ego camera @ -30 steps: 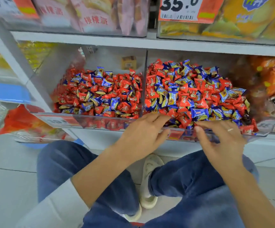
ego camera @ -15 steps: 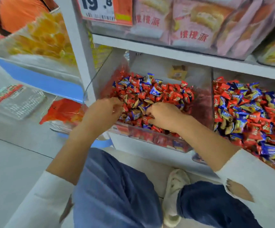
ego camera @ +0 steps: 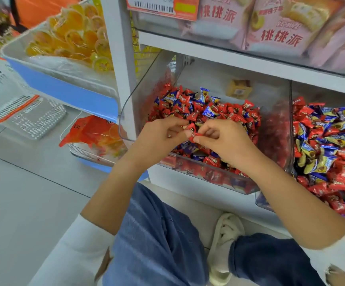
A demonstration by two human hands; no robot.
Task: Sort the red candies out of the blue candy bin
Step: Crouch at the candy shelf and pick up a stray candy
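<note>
Two clear plastic bins sit side by side on a low shelf. The left bin [ego camera: 126,112] holds mostly red candies [ego camera: 229,112] with some blue ones [ego camera: 208,111] mixed in. The right bin [ego camera: 290,129] holds a mix of blue candies [ego camera: 330,141] and red ones. Both my hands hover over the front of the left bin. My left hand [ego camera: 159,139] and my right hand [ego camera: 223,141] meet fingertip to fingertip, pinching a red candy [ego camera: 193,134] between them.
Pink snack bags [ego camera: 270,23] fill the shelf above. A bin of orange jelly cups [ego camera: 74,40] and a white basket [ego camera: 12,96] stand to the left. A small yellow box [ego camera: 238,88] lies at the back of the left bin. My knees and a white shoe [ego camera: 225,240] are below.
My view and both hands have shifted from the right bin to the left bin. The hands, apart half a second ago, have come together on a red candy.
</note>
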